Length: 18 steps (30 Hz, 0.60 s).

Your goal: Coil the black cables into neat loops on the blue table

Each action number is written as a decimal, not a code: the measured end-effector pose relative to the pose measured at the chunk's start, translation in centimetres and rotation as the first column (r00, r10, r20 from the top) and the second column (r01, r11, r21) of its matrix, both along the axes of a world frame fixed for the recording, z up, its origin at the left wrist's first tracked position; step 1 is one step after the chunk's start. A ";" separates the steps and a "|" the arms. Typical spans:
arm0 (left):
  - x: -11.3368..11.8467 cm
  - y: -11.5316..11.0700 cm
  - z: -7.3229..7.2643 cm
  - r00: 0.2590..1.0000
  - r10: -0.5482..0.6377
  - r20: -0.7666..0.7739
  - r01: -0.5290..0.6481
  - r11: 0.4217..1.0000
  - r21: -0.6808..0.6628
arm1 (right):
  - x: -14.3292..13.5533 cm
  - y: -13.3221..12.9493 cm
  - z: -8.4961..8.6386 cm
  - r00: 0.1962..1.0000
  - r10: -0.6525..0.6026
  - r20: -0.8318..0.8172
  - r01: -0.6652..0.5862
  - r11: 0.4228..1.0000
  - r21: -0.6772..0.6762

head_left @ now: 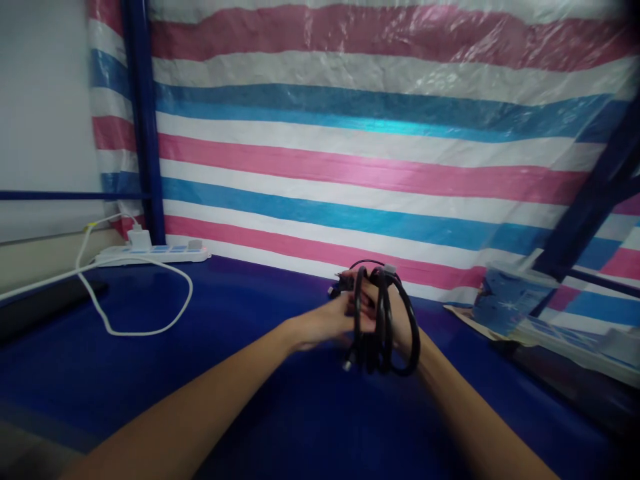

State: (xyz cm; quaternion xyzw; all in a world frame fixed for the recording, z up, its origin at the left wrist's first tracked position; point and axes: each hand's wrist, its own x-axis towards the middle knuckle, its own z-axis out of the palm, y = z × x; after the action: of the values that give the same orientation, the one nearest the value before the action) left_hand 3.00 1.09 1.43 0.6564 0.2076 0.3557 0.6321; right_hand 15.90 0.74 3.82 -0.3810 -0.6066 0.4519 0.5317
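Observation:
A coiled black cable (pixel 383 320) hangs in loops in front of me, over the blue table. My right hand (pixel 399 310) passes behind the loops and has its fingers closed around the coil. From the left, my left hand (pixel 327 321) reaches in to the same bundle, its fingers partly covered by the loops and blurred. Close to the fingertips, a black plug end with metal prongs (pixel 341 283) sticks out on the left. Lower down, another metal-tipped cable end (pixel 347 365) dangles.
A white power strip (pixel 160 253) with a plugged-in charger and a looping white cable (pixel 150 333) lies at the back left. A dark flat object (pixel 45 307) is at the left edge. On the right stand a blue cup (pixel 510 300) and a box (pixel 585 343). Striped plastic sheeting (pixel 350 173) hangs behind.

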 end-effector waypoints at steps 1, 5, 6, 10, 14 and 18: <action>0.5 -0.2 -0.5 0.998 -0.064 0.003 0.064 0.997 -0.050 | -0.3 0.0 -0.2 1.000 0.014 0.000 -0.014 1.000 0.011; 1.1 -0.7 -0.9 0.995 -0.080 -0.051 0.068 0.977 -0.202 | -1.3 0.2 -1.2 0.997 0.021 0.068 -0.027 0.996 0.081; 0.8 -0.5 -0.6 0.991 -0.049 -0.121 0.025 0.981 -0.194 | -1.4 0.3 -1.3 0.994 0.020 0.104 -0.029 0.996 0.086; -2.0 2.2 0.6 0.852 0.334 -0.404 -0.323 0.941 0.097 | -0.4 1.9 -2.1 0.972 0.006 0.235 -0.029 0.995 0.095; -7.9 7.0 0.7 0.571 0.577 -0.584 -0.549 0.798 0.251 | 0.9 4.1 -3.8 0.930 -0.175 0.322 0.160 0.984 0.075; -14.4 11.3 0.6 0.134 0.666 -0.734 -0.631 0.628 0.455 | 0.0 4.0 -4.3 0.924 -0.186 0.334 0.153 0.981 0.123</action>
State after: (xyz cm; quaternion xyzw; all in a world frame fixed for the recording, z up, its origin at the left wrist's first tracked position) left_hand -11.43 12.40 2.02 0.5925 0.7474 0.2169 0.2079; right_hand 15.89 4.77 -0.43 -0.4793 -0.6755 0.3015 0.4723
